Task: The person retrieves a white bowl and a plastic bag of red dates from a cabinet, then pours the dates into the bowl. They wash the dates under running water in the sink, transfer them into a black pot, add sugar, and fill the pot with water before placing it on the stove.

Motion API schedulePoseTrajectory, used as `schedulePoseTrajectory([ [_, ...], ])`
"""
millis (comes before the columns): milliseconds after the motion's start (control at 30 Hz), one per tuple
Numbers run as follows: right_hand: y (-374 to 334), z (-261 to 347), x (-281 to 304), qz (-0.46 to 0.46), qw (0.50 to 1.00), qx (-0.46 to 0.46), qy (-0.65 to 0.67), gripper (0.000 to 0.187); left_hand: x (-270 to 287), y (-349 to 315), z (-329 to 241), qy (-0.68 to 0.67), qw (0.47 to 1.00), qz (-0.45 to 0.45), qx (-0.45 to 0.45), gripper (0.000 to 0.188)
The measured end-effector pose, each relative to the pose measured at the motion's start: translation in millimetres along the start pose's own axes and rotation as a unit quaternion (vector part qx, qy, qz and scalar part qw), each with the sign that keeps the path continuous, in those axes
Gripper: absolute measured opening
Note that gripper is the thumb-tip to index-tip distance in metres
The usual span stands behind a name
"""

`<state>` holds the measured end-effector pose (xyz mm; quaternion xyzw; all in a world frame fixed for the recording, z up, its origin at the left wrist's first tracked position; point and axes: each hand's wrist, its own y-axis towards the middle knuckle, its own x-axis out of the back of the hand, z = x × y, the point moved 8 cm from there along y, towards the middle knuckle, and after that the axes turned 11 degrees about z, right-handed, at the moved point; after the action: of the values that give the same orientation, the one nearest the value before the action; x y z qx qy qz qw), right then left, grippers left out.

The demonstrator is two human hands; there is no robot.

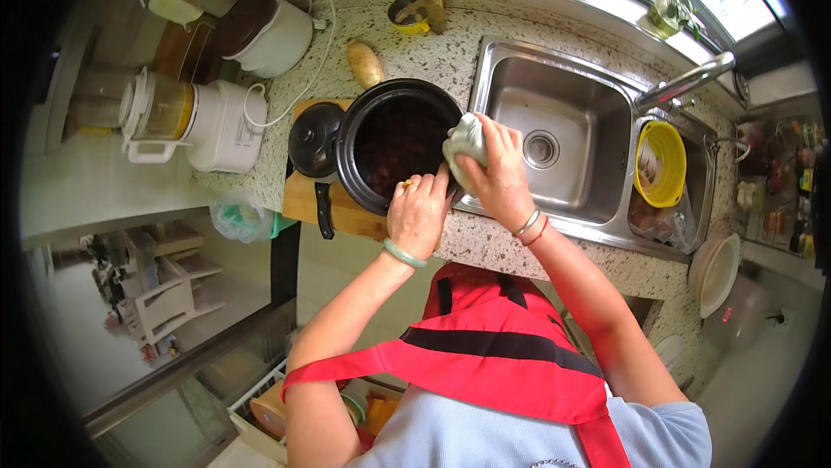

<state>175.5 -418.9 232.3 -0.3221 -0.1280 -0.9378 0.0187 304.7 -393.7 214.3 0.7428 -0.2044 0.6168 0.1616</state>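
A black pot (344, 156) stands partly on a wooden cutting board, with dark reddish pieces (394, 152) inside that I cannot identify. My left hand (418, 215) is at the pot's near right rim, its fingers bent over the edge. A ring and a pale green bangle show on that hand and wrist. My right hand (504, 175) is closed on a bunched pale green cloth (465, 142), pressed against the pot's right side. The cloth hides that part of the rim.
On the cutting board (359, 219) lie a black lid (313, 132) and a black-handled knife (324, 210). Behind are a pale root vegetable (364, 64) and a yellow bowl (409, 16). A steel sink (554, 96) with a yellow basket (660, 165) is at right; a white blender (221, 126) and cooker (277, 35) at left.
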Motion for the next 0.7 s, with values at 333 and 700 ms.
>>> schedulePoseTrajectory([
  [333, 116.4, 0.4, -50.2, 0.144, 0.971, 0.062, -0.181, 0.042, -2.1, -3.9, 2.3, 0.006, 1.000, -0.018, -0.020, 0.044],
  [700, 73.9, -0.8, -30.8, 0.092, 0.974, 0.058, -0.199, 0.059, -2.4, -4.6, 1.9, 0.057, 0.998, -0.012, 0.012, 0.043],
])
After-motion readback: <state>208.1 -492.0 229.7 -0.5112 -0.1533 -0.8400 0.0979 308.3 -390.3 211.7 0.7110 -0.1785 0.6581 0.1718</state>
